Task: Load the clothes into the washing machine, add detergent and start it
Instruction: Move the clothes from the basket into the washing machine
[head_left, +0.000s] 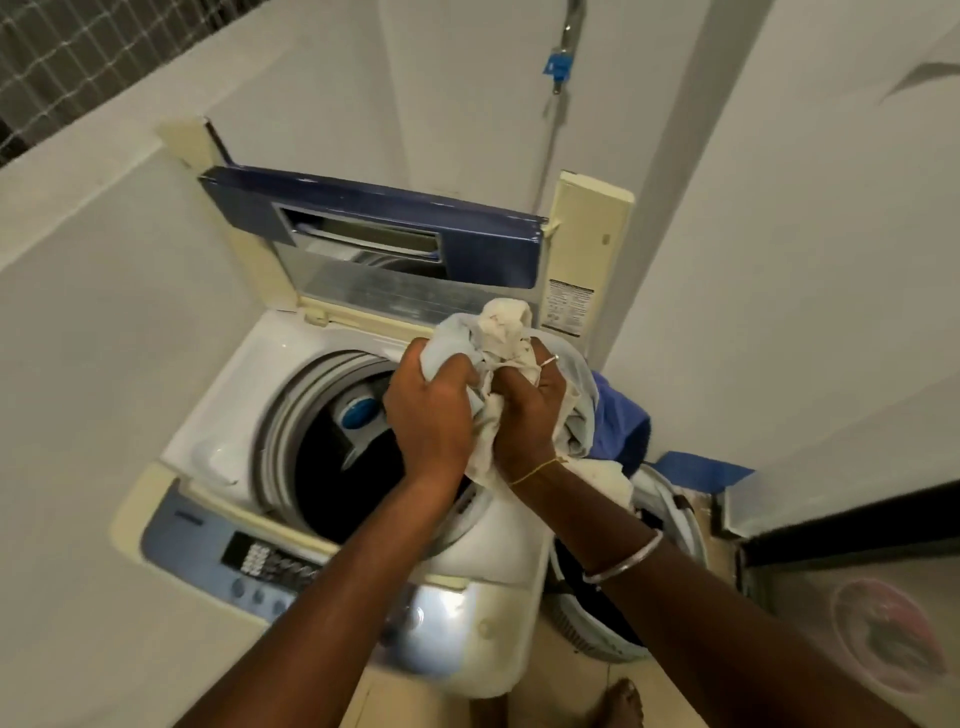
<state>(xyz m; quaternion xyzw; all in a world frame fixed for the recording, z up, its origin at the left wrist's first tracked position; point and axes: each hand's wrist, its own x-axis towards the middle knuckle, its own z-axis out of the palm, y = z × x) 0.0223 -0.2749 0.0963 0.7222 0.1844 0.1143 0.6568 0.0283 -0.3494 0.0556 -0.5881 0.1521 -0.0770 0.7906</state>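
White walls closed round a top-loading washing machine (244, 415) with its lid (374, 228) raised; both hands gripped one bundle of pale clothes (498, 338) above the drum's right rim; the left hand (428, 415) was clenched on the bundle's left side, the right hand (530, 410) on its lower folds; below and right of the grip stood a laundry basket (675, 525), blue cloth (618, 421) trailing toward it.

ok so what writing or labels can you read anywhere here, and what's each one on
None can be read.
Warning sticker on the washing machine's cream rear panel: lines of black print, too small and blurred to quote.
Control panel: rows of button markings, blurred.
Small mark at the panel's upper left: probably a brand name, illegible.
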